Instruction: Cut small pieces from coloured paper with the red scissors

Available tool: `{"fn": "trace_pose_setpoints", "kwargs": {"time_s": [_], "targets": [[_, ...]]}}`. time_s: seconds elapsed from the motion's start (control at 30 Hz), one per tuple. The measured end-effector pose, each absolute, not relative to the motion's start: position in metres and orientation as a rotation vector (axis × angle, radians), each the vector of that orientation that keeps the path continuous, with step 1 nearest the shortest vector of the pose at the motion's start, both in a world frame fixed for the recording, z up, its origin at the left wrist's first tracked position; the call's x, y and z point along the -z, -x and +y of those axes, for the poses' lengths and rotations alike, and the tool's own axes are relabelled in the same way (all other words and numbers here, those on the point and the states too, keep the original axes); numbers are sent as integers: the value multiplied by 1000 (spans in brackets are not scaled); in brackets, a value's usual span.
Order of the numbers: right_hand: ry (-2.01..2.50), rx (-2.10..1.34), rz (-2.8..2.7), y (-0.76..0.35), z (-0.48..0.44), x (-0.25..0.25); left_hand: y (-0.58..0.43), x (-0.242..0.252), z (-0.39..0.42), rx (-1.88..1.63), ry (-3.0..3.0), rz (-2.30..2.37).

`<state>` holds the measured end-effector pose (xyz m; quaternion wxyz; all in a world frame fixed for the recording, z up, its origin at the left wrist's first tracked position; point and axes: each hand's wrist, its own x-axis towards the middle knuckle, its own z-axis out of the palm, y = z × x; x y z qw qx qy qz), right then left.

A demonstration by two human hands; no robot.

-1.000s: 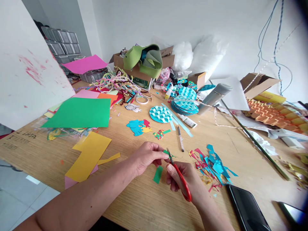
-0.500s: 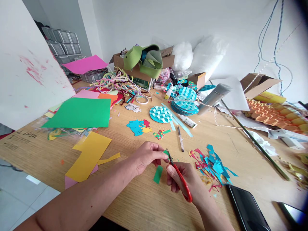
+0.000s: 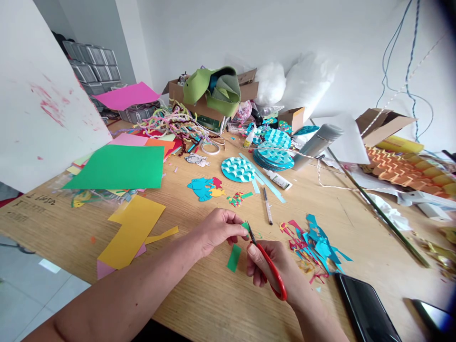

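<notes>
Between thumb and fingers, my left hand [image 3: 223, 231] pinches a small piece of green paper [image 3: 245, 227]. My right hand [image 3: 269, 266] is closed round the red handles of a pair of scissors [image 3: 272, 270], whose dark blades meet the edge of that piece. Below the fingers a green paper strip [image 3: 234, 258] lies on the table. Beyond my hands are a heap of tiny coloured paper bits [image 3: 235, 199] and blue, red and yellow fish cutouts [image 3: 203, 189]. A pen [image 3: 267, 205] rests to the right of the paper bits.
Blue and red paper scraps [image 3: 317, 242] lie right of my hands, near a black phone [image 3: 366, 308]. Yellow paper [image 3: 131, 232] and a green sheet [image 3: 117, 166] are at the left. A wavy blue paper disc [image 3: 238, 169], a glue bottle [image 3: 279, 179] and a grey cylinder [image 3: 318, 145] stand farther back.
A thin green sliver now shows on the table just right of the blades. The scissors' handles have shifted very slightly; both hands stay nearly in place.
</notes>
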<state>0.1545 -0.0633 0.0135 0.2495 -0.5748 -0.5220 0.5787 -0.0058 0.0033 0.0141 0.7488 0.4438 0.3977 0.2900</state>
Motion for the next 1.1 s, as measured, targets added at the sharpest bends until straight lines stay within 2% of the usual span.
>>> {"fn": "trace_pose_setpoints", "kwargs": {"time_s": [1.1], "targets": [[1573,-1591,-1416,-154,-63,-15,7,-17,3,-616,-939,856]]}}
